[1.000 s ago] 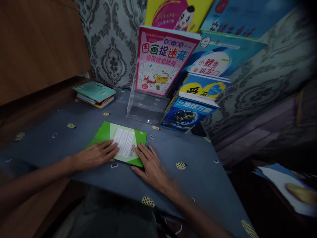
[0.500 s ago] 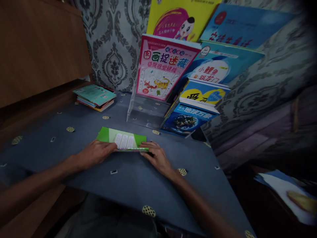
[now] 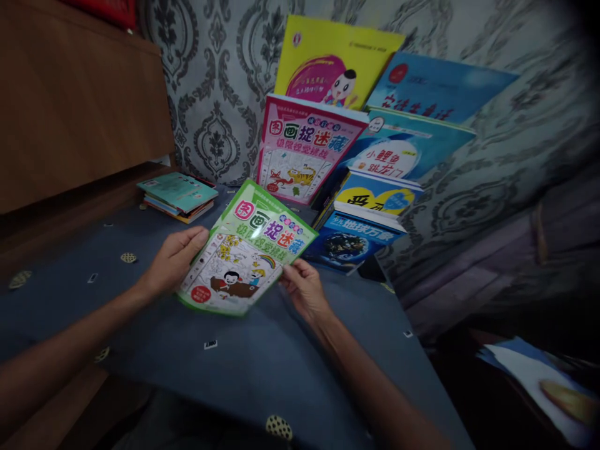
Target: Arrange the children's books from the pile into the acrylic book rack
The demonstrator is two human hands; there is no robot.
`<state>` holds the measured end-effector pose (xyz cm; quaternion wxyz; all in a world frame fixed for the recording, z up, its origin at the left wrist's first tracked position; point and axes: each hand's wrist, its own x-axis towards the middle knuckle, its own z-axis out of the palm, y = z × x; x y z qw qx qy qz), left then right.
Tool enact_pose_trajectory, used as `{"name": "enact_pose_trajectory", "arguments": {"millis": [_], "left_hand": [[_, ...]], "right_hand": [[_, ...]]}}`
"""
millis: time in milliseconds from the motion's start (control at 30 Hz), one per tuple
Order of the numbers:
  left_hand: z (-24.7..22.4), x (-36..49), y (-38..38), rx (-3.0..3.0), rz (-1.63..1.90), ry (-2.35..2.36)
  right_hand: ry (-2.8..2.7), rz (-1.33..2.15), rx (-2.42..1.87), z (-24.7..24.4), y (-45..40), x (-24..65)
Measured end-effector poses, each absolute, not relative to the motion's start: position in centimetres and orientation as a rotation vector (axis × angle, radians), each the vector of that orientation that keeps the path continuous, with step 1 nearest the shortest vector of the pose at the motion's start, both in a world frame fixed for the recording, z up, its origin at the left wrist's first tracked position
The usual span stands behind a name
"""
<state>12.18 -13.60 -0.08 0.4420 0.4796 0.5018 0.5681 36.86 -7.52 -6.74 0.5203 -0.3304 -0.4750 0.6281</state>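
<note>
A green picture book point(image 3: 248, 256) is raised above the table with its front cover showing, tilted so its top leans right. My left hand point(image 3: 175, 256) grips its left edge, thumb on the cover. On the opposite edge, my right hand point(image 3: 304, 289) pinches the book between thumb and fingers. Just behind it stands a clear display rack, largely hidden by books. A pink book point(image 3: 304, 153) of matching design leans in the rack, beside a blue book with a globe point(image 3: 347, 245) on its lowest tier.
A small stack of books point(image 3: 178, 194) lies at the back left. More books, one yellow point(image 3: 328, 62) and one teal point(image 3: 412, 147), fill the rack. A wooden cabinet point(image 3: 84, 106) borders the dark table point(image 3: 300, 362) on the left; patterned wallpaper covers the wall behind.
The green book has gone from standing low near the table, edge toward me, to being lifted and turned so its cover faces me. Both hands have risen with it.
</note>
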Motion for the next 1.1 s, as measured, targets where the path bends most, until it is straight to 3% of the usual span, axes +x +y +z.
{"name": "enact_pose_trajectory", "arguments": {"millis": [233, 367, 567, 667, 733, 900, 1100], "left_hand": [[-3.9, 13.8, -14.5, 0.867, 1.368, 1.096], [-5.9, 13.0, -15.2, 0.887, 1.135, 1.174], [-7.3, 10.7, -14.3, 1.372, 0.628, 1.322], [-7.2, 9.8, -13.1, 1.785, 0.542, 1.482], [-7.3, 9.6, -12.0, 2.035, 0.578, 1.574], [-8.9, 10.0, -10.0, 2.4, 0.646, 1.53], [-11.4, 9.9, -10.0, 2.461, 0.717, 1.533]], "right_hand": [[-1.289, 1.521, -0.909, -7.1, -9.5, 37.2], [-1.357, 1.523, -1.028, -8.0, -9.9, 38.3], [-1.468, 1.573, -1.18, -9.0, -9.9, 39.2], [-1.627, 1.542, -1.333, -9.1, -9.3, 40.0], [-1.789, 1.386, -1.471, -8.8, -9.0, 40.8], [-2.207, 0.573, -1.591, -6.8, -9.3, 40.0], [-2.569, 0.554, -0.999, -6.9, -9.6, 31.8]]}}
